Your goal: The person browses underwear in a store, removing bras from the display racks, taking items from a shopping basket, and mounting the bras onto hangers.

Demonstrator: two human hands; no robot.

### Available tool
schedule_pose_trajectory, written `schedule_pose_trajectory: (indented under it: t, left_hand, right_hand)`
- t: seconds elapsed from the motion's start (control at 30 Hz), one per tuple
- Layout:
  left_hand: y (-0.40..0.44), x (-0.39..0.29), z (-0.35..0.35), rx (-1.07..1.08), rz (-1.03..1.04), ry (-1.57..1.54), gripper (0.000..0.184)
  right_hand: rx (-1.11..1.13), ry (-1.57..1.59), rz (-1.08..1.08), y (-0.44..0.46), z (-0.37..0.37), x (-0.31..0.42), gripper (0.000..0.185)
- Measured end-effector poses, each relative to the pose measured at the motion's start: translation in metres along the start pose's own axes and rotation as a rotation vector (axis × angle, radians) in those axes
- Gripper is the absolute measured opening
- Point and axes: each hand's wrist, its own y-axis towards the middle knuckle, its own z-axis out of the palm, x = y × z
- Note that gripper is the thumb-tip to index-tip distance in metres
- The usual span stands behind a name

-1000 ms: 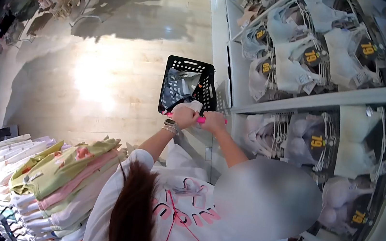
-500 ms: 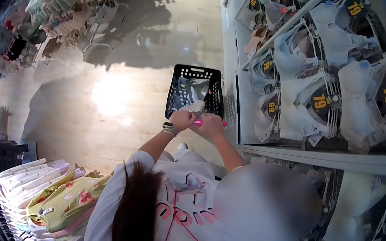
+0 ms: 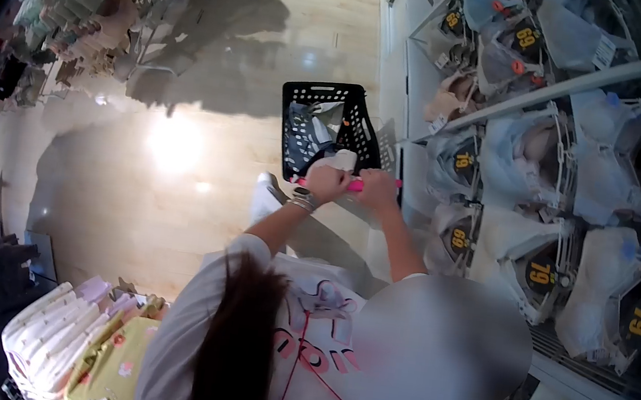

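Observation:
In front of my body is a black shopping basket [image 3: 371, 138] with perforated walls and a bright pink handle [image 3: 355, 185] along its near side. My left hand [image 3: 325, 183], with a watch and bracelets at the wrist, is closed around the handle's left part. Beside it, my right hand [image 3: 378, 189] grips the handle further right. Inside the basket lie grey-blue and pale items [image 3: 315, 128], whose kind I cannot make out. A whitish, rounded soft item [image 3: 335, 161] sits just beyond my left hand.
A tall rack of bras [image 3: 532, 159] with price signs runs along the right. Hanging garments [image 3: 110, 10] line the far left. Folded clothes [image 3: 67, 341] are stacked at the near left. Light wooden floor [image 3: 202, 241] stretches ahead, and a leg with a white shoe [image 3: 264, 182] shows left of the basket.
The basket has moved slightly up and left in view, both hands still on its handle. A leg has come forward on the left. The bra rack has shifted and turned in view.

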Motion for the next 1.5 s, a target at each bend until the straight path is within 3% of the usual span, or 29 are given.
schedule_pose_trajectory:
  t: [0.07, 0.2, 0.33, 0.53, 0.67, 1.07, 1.27, 1.37, 1.5]
  left_hand:
    - [0.027, 0.011, -0.006, -0.053, 0.053, -0.067, 0.042]
    - [0.079, 0.032, -0.031, 0.138, -0.015, -0.047, 0.037]
    - [0.133, 0.054, -0.055, 0.121, 0.033, -0.071, 0.035]
    - [0.192, 0.098, -0.089, 0.108, -0.008, -0.085, 0.038]
    - [0.24, 0.126, -0.097, 0.036, -0.028, -0.084, 0.041]
    - [0.388, 0.144, -0.115, 0.042, -0.046, 0.033, 0.046]
    - [0.465, 0.169, -0.138, 0.076, -0.112, 0.037, 0.043]
    - [0.511, 0.18, -0.151, 0.081, -0.149, 0.037, 0.043]
    - [0.559, 0.218, -0.162, 0.041, -0.106, 0.04, 0.042]
  right_hand:
    - [0.05, 0.007, -0.001, 0.032, 0.003, -0.009, 0.025]
    - [0.181, -0.064, 0.004, 0.092, 0.0, -0.021, 0.024]
    - [0.335, -0.093, -0.001, 0.158, 0.002, -0.034, 0.024]
    - [0.205, -0.087, 0.046, 0.234, 0.011, -0.028, 0.022]
    - [0.198, -0.108, -0.032, 0.294, 0.012, -0.04, 0.025]
    - [0.114, -0.06, -0.003, 0.42, 0.013, -0.115, 0.023]
    - [-0.1, 0.006, -0.136, 0.5, 0.026, -0.149, 0.02]
    - [-0.111, -0.002, -0.136, 0.546, 0.038, -0.17, 0.028]
    - [-0.062, 0.149, -0.06, 0.606, 0.015, -0.161, 0.023]
